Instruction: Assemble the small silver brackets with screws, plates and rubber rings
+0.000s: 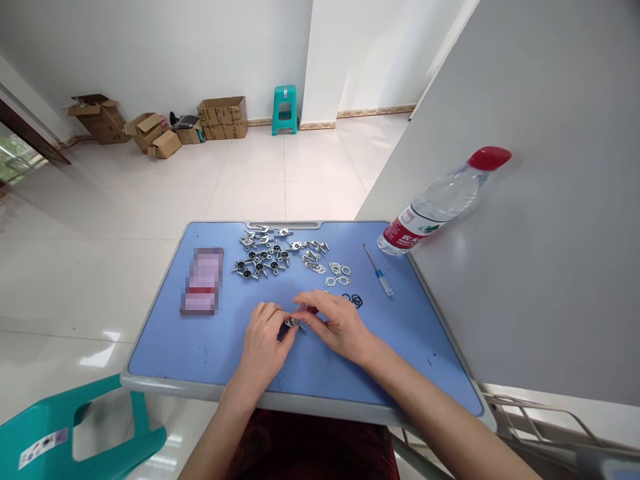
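Note:
Over the middle of the blue table (225, 353), my left hand (265, 337) grips a small silver metal fitting (293, 323) between thumb and fingers. My right hand (340, 325) reaches in from the right, thumb and forefinger pinched at the top of that fitting. What lies between its fingertips is too small to make out. Black rubber rings (357, 301) sit just beyond my right hand. Behind them are flat metal gasket plates (338, 281). Farther left, several metal fittings with black centres (261, 267) lie grouped, with plainer metal fittings (265, 238) behind.
A blurred phone (203, 281) lies at the left. To the right are a screwdriver (379, 270) and a red-capped water bottle (430, 207), beside a grey panel (540, 233). A teal stool (45, 433) stands at lower left; cardboard boxes (223, 119) line the far wall.

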Motion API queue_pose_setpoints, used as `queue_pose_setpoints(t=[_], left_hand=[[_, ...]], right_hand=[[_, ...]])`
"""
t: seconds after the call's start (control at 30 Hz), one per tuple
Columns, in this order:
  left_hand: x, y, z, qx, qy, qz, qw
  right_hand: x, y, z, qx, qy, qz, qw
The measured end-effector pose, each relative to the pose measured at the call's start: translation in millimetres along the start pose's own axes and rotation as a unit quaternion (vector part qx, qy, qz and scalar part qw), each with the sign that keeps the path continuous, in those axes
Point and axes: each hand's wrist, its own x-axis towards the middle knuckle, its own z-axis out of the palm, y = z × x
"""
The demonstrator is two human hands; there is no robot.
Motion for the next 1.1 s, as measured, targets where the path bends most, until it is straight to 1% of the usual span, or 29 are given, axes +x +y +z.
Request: queue_pose_setpoints(t=[0.1,0.2,0.3,0.43,0.5,0.57,0.63,0.7,0.8,0.87,1.0,1.1], left_hand=[[-0.2,0.4,-0.5,0.002,-0.003,-0.003,1.0],[-0.2,0.4,-0.7,0.003,-0.006,0.0,1.0],[-0.2,0.6,-0.8,0.003,-0.003,0.002,1.0],[-0.2,1.0,-1.0,-0.001,0.001,0.0,1.0],[-0.3,0.9,-1.0,-0.001,0.001,0.003,1.0],[-0.4,0.7,-1.0,0.002,0.002,0.005,1.0],[-0.5,0.7,-1.1,0.007,0.002,0.004,1.0],[-0.3,0.9,-1.3,0.009,0.001,0.002,1.0],[0.0,1.5,-1.6,0.006,0.001,0.003,1.0],[0.1,1.5,-1.6,0.006,0.003,0.005,1.0],[-0.2,1.1,-1.2,0.009,0.006,0.006,1.0],[-0.4,1.0,-1.2,0.006,0.003,0.004,1.0]], right_hand=[[-2.6,1.6,4.0,-0.02,0.022,-0.005,1.0],[-4.2,3.7,2.6,-0.025,0.036,-0.005,0.999],[-2.2,3.3,-3.7,-0.019,0.019,-0.016,1.0],[1.8,-0.5,-11.6,0.035,-0.015,-0.035,0.999],[1.7,-0.7,-11.5,0.037,-0.003,-0.039,0.999],[0.3,0.4,-9.4,0.011,0.02,-0.04,0.999],[-1.0,1.4,-8.0,-0.02,0.028,-0.042,0.999],[-1.4,1.2,-8.5,-0.027,0.015,-0.037,0.999],[-0.7,-0.5,-10.6,0.013,-0.01,-0.035,0.999],[-0.3,-0.6,-10.6,0.021,-0.004,-0.036,0.999],[0.0,1.0,-9.6,-0.024,0.026,-0.027,0.999],[1.2,-0.6,-12.7,0.017,0.002,-0.031,0.999]])
